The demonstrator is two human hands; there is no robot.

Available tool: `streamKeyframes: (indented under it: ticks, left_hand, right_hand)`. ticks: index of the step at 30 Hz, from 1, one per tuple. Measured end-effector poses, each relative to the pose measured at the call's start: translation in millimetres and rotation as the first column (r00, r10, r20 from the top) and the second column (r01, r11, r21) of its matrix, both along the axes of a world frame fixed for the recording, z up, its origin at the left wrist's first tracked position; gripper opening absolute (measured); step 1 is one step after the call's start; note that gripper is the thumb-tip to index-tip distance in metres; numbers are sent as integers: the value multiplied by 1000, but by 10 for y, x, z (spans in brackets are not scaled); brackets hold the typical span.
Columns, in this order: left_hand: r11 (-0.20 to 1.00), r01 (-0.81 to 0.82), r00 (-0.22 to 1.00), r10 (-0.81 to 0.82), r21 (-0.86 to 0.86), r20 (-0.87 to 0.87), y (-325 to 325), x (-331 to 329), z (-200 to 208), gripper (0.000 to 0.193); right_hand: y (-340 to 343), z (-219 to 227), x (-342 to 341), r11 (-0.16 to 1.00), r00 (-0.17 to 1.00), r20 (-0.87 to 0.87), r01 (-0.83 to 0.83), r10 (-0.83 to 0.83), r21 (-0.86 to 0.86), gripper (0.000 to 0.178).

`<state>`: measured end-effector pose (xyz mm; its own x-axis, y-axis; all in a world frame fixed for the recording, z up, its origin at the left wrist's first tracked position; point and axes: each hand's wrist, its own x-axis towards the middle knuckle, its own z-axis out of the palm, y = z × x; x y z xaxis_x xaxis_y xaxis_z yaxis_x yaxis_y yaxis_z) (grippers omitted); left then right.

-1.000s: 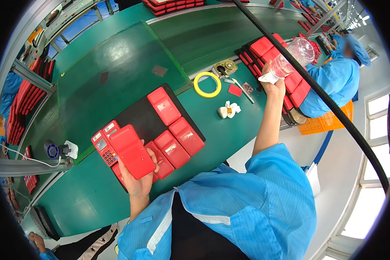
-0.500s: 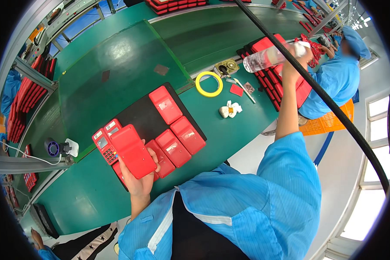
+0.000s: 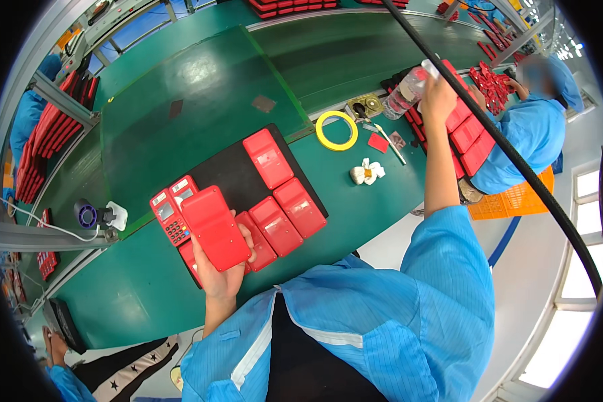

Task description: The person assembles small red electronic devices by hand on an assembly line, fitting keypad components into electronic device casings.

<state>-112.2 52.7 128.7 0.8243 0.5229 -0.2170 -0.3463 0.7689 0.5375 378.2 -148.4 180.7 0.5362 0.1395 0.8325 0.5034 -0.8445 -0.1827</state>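
My left hand (image 3: 222, 278) grips a red card payment terminal (image 3: 214, 228), its plain back turned up, above the near side of a black mat (image 3: 214, 177). On that mat lie several more red terminals (image 3: 275, 224), most back up; one (image 3: 171, 218) beside the held one shows its keypad and small screen. Out to the far right, my right hand (image 3: 439, 100) is closed around the top of a clear plastic bottle (image 3: 405, 95) with a white cap. The bottle stands nearly upright beside stacked red terminals (image 3: 459, 130); whether its base touches the bench cannot be seen clearly.
Yellow tape roll (image 3: 336, 130), white cloth bundle (image 3: 367, 173), white pen-like tool (image 3: 390, 144) and small red square (image 3: 378, 143) lie on the green bench (image 3: 147, 288). A black cable (image 3: 509, 154) crosses the right side. A co-worker in blue (image 3: 526, 144) sits beyond the stacks.
My right hand has moved left and the bottle has swung from a slanted, nearly level pose to almost upright. The left hand still holds the terminal; the view has shifted slightly.
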Motion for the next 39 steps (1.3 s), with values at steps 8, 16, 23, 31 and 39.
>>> streamKeyframes:
  ticks: [8,16,23,31,39]
  left_hand:
    - [986,55,998,-59,-155,-18,-37,228,-15,74]
    - [974,124,989,-107,-188,99,-45,321,-165,66]
    - [986,21,997,-32,-163,-65,11,191,-123,61]
    - [986,124,985,-108,-114,138,49,79,-230,62]
    - [955,297,836,-252,-17,488,173,67,-349,61]
  right_hand:
    - [323,292,-1123,715,794,-224,-336,566,613,22]
    - [1063,-185,-2876,338,182,-378,-852,908,400,45]
    - [1066,-318,-3245,39,-16,-340,-987,940,153,47]
    - [1170,-303,-3056,26,-25,-316,-988,948,154,46]
    - [1220,-307,-3027,134,101,-239,-983,966,126,41]
